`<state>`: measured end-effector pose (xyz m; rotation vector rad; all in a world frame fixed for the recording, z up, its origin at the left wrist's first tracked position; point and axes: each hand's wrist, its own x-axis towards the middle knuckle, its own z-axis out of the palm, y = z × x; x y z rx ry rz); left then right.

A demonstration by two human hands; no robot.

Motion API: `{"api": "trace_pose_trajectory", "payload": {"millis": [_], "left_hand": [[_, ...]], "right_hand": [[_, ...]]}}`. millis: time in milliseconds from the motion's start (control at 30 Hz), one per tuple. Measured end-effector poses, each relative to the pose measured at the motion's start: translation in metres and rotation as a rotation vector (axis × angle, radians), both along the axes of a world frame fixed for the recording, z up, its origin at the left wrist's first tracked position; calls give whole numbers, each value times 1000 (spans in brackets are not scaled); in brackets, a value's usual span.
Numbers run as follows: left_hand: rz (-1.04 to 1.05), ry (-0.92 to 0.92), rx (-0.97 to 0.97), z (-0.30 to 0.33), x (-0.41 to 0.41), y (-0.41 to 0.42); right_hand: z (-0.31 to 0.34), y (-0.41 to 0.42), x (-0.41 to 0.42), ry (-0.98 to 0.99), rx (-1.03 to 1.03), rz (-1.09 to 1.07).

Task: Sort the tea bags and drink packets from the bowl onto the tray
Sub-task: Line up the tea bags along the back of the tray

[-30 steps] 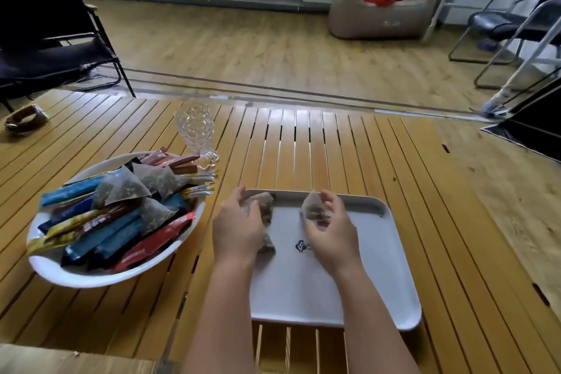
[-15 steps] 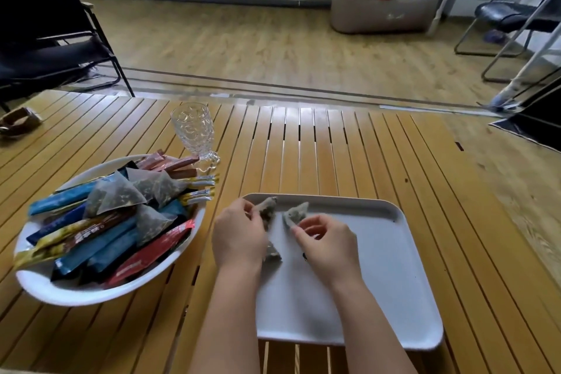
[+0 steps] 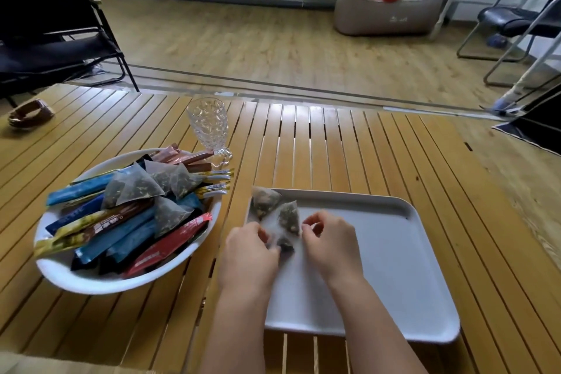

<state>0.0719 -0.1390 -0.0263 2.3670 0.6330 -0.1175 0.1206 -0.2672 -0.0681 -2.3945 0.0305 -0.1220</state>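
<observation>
The tray is plain white, and so is the bowl. The packets in the bowl are blue, red, yellow and brown, and the tea bags are see-through with dark green bits inside. The bench is yellow-brown with dark stripes, and the glass is clear with a bumpy pattern.

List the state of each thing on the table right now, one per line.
Bowl: upright, heaped with packets and tea bags.
Tray: flat, three tea bags at its far-left corner.
Glass: upright, looks empty.
Left hand: pinching a tea bag on the tray.
Right hand: fingers curled at the middle tea bag's edge.
</observation>
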Motion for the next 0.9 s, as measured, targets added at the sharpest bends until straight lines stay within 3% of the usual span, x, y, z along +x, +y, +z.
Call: {"api": "trace_pose_trajectory", "payload": {"millis": [167,300,433,900], "left_hand": [[130,-152,28,9,-6,9],[139,-183,37,12,-18,17],[191,-204,27,12,-26,33],[214,-276,6,10,-16,24]], "right_hand": [[4,19,2,39,30,-78],[5,36,-4,76,65,1],[8,33,-2,99,97,-53],[-3,35,4,-62,276,-129]]}}
